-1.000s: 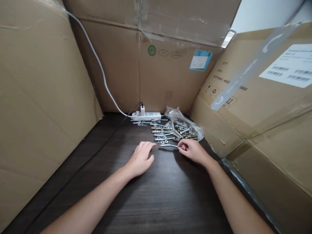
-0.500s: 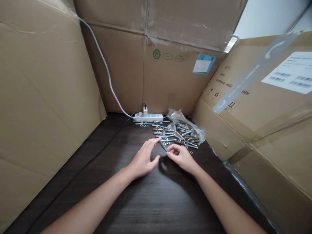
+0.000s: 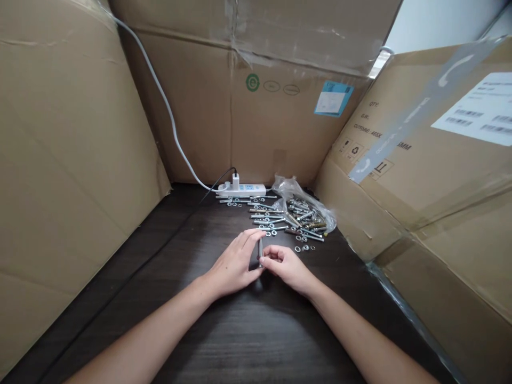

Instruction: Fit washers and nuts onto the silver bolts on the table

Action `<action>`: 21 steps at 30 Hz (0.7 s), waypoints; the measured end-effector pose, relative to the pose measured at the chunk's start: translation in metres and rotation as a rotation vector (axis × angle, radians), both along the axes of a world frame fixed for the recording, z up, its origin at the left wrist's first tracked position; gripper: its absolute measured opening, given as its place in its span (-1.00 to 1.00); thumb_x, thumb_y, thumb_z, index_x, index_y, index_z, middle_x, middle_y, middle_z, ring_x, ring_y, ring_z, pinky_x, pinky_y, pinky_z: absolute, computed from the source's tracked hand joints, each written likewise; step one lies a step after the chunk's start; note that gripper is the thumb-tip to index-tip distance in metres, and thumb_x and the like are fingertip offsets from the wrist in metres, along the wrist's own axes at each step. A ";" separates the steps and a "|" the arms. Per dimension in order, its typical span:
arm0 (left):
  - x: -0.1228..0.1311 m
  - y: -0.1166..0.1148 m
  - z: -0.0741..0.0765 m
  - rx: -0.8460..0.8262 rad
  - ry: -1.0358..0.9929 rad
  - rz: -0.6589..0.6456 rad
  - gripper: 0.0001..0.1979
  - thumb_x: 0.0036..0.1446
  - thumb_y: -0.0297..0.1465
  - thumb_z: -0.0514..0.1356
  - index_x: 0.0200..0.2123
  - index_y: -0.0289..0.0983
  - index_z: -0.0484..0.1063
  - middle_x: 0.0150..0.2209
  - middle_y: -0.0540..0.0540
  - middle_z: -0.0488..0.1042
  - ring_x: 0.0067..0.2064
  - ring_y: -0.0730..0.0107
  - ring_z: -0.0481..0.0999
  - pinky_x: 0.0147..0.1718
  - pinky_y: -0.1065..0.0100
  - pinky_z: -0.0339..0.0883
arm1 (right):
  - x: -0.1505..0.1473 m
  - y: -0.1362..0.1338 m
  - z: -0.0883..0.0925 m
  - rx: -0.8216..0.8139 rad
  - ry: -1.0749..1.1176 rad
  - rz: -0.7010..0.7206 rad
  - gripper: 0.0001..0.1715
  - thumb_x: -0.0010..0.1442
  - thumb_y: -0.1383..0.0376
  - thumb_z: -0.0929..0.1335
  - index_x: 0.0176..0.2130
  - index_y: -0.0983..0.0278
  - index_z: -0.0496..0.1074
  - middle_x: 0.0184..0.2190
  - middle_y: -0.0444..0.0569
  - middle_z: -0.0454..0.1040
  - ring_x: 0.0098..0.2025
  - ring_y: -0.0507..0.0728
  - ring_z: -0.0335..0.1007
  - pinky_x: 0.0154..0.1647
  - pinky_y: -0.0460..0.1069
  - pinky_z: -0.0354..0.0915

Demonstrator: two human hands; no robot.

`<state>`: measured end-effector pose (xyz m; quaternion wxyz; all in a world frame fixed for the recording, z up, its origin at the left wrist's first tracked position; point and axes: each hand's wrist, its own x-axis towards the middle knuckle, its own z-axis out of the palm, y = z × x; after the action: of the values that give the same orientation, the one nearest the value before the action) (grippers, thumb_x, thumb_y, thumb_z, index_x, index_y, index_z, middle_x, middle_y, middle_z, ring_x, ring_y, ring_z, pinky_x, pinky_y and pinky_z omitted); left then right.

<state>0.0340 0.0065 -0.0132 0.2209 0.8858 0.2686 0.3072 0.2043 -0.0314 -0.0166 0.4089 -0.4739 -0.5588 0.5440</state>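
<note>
Bright, smooth metal for the bolt [image 3: 260,249] and loose washers [image 3: 303,247]. Dark, matt wood grain on the table [image 3: 256,330]. Clear, crinkled, glossy plastic for the bag [image 3: 288,186]. Matt brown cardboard boxes [image 3: 72,160], shiny tape [image 3: 400,128]. Smooth white plastic power strip [image 3: 246,189].

Cardboard boxes [image 3: 72,160] wall in a dark table [image 3: 256,330]; a white power strip [image 3: 245,189] lies beside a plastic bag [image 3: 286,185].

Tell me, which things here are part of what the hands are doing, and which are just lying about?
In hand: bolt, held by left hand and right hand; rows of bolts and washers; plastic bag of bolts.
Lying about: power strip; white cable; cardboard boxes.
</note>
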 end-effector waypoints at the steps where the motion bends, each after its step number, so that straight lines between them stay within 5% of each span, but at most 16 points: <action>1: 0.000 0.000 0.001 0.005 0.016 -0.001 -0.35 0.02 -0.51 0.19 0.17 -0.16 0.03 0.14 -0.16 0.17 0.17 0.19 0.19 0.16 0.17 0.15 | 0.000 0.000 0.000 0.007 -0.015 0.011 -0.70 0.02 0.12 0.40 -0.41 0.30 0.33 -0.55 -0.21 0.28 -0.53 -0.04 0.17 -0.47 -0.10 0.14; 6: 0.000 0.001 0.003 0.048 0.083 0.033 -0.41 0.02 -0.42 0.23 0.13 -0.17 0.11 0.11 -0.14 0.24 0.09 0.17 0.26 0.07 0.17 0.20 | 0.013 -0.001 0.007 0.154 -0.316 0.054 -0.83 0.11 0.23 0.32 -0.33 0.29 0.41 -0.50 -0.14 0.42 -0.47 0.02 0.28 -0.42 -0.09 0.19; 10: -0.001 0.001 0.006 0.122 0.125 0.103 -0.45 0.03 -0.26 0.25 0.08 -0.19 0.17 0.07 -0.15 0.28 0.02 0.14 0.30 0.01 0.12 0.21 | 0.057 0.002 0.021 0.341 -0.777 -0.092 -0.81 0.13 0.28 0.28 -0.34 0.25 0.48 -0.41 -0.08 0.51 -0.40 0.07 0.35 -0.34 -0.07 0.20; 14: -0.003 0.001 0.010 0.321 0.128 0.127 -0.47 0.11 -0.25 0.20 0.11 -0.21 0.14 0.06 -0.17 0.30 -0.03 0.14 0.31 -0.03 0.11 0.21 | 0.107 0.006 0.028 0.261 -1.096 -0.276 -0.81 0.11 0.29 0.27 -0.37 0.22 0.48 -0.45 -0.09 0.51 -0.42 0.08 0.37 -0.39 -0.08 0.15; 21: -0.004 -0.001 0.011 0.471 0.043 0.103 -0.44 0.16 -0.35 0.15 0.19 -0.24 0.03 0.12 -0.22 0.29 0.02 0.17 0.32 -0.01 0.15 0.20 | 0.127 0.006 0.023 0.106 -1.243 -0.217 -0.84 0.09 0.31 0.29 -0.35 0.18 0.47 -0.41 -0.11 0.52 -0.42 0.05 0.36 -0.45 -0.10 0.07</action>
<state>0.0300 0.0053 -0.0024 -0.0135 0.9044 0.2390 0.3532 0.3314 -0.0256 0.0067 0.0838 -0.7342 -0.6671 0.0943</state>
